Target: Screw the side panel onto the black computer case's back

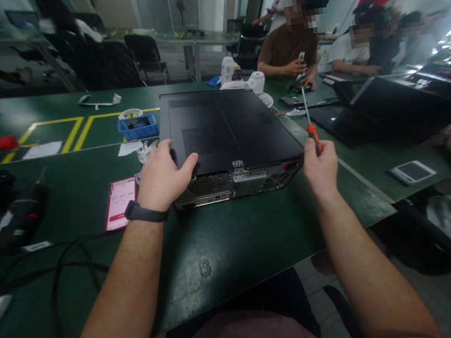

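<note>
A black desktop computer case (pixel 238 116) lies flat on the green table, its rear panel with vents and ports facing me. My left hand (pixel 162 175) grips its near left corner, thumb resting on the top panel and fingers over the left edge. In my right hand (pixel 321 169) is a screwdriver (pixel 314 136) with an orange and black handle, its long shaft pointing up and away. That hand is closed round the handle beside the case's near right corner; whether it touches the case I cannot tell.
Left of the case are a blue bin (pixel 138 126), a pink-screened phone (pixel 121 204), a power drill (pixel 18 214) and black cables (pixel 66 266). Dark monitor panels (pixel 403 108) lie to the right. Across the table a person (pixel 292 46) handles small parts.
</note>
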